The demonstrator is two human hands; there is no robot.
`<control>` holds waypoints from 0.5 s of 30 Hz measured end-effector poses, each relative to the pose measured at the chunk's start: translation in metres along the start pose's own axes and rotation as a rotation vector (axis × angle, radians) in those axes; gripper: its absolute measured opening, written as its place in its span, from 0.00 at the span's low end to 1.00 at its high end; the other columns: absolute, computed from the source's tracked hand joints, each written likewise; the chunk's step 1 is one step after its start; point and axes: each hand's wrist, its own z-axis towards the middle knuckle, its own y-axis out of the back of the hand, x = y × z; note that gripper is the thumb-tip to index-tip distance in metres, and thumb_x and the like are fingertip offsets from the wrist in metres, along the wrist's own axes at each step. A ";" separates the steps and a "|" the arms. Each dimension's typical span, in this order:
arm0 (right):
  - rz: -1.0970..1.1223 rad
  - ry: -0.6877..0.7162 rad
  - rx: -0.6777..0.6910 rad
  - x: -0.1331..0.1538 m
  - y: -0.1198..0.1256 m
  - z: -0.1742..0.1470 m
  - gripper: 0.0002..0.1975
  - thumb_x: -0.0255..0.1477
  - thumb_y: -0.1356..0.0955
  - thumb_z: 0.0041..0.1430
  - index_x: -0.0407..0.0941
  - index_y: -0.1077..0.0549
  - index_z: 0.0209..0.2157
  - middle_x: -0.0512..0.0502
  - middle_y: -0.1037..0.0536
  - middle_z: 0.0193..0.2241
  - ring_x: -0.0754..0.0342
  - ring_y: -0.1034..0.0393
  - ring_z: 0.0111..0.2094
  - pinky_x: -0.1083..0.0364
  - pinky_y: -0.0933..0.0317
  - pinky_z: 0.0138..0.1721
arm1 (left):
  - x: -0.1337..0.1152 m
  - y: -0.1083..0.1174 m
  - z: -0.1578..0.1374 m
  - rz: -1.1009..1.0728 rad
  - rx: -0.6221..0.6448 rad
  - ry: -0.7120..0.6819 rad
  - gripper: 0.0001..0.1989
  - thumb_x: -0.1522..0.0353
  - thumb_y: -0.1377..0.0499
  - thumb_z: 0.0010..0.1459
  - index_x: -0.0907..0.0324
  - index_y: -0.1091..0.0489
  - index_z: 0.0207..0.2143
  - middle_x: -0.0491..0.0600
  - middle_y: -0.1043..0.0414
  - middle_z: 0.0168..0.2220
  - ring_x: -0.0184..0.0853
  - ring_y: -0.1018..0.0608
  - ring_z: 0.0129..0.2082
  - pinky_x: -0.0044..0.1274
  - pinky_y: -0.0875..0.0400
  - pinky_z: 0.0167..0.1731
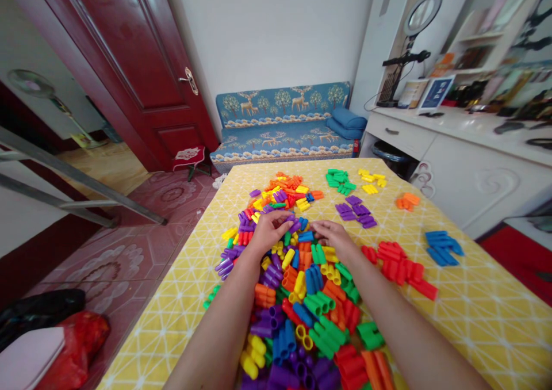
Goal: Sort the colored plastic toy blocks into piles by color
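My left hand (271, 230) reaches into a long heap of coloured plastic tube-shaped building pieces (297, 278). Its thumb and fingers close on a purple piece (295, 224). Across a small gap, my right hand (334, 237) hovers at the heap's right edge with fingers loosely bent and apart. Its fingertips are close to a blue piece (306, 236); I see nothing held in them. Green, yellow, orange, red and purple pieces lie jumbled beneath both hands and between my forearms.
Single-colour groups lie along the table's right side: green (338, 180), yellow (371, 187), purple (356, 211), orange (407, 201), blue (442, 248) and red (399, 263). A yellow patterned cloth (181, 309) covers the table. Beyond are a blue sofa (280, 137) and a white dresser (474, 165).
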 end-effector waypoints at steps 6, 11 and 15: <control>-0.199 0.389 -0.068 0.007 -0.022 -0.008 0.16 0.42 0.31 0.54 0.44 0.24 0.37 0.47 0.21 0.33 0.52 0.29 0.32 0.54 0.36 0.35 | 0.001 -0.001 -0.001 -0.095 0.038 0.006 0.19 0.60 0.35 0.52 0.63 0.24 0.42 0.54 0.19 0.37 0.37 0.19 0.33 0.27 0.24 0.35; -0.283 0.541 -0.035 0.008 -0.025 -0.010 0.17 0.36 0.30 0.55 0.48 0.25 0.47 0.48 0.22 0.38 0.54 0.31 0.30 0.54 0.36 0.33 | 0.001 0.000 -0.001 -0.094 0.083 -0.042 0.19 0.60 0.34 0.52 0.63 0.23 0.44 0.55 0.20 0.40 0.38 0.20 0.35 0.27 0.24 0.36; -0.315 0.595 -0.028 0.008 -0.023 -0.008 0.12 0.33 0.30 0.54 0.48 0.23 0.41 0.48 0.22 0.36 0.54 0.32 0.30 0.55 0.37 0.33 | 0.001 -0.002 -0.002 -0.124 0.105 -0.032 0.20 0.60 0.33 0.51 0.63 0.23 0.43 0.55 0.20 0.38 0.38 0.19 0.34 0.26 0.24 0.35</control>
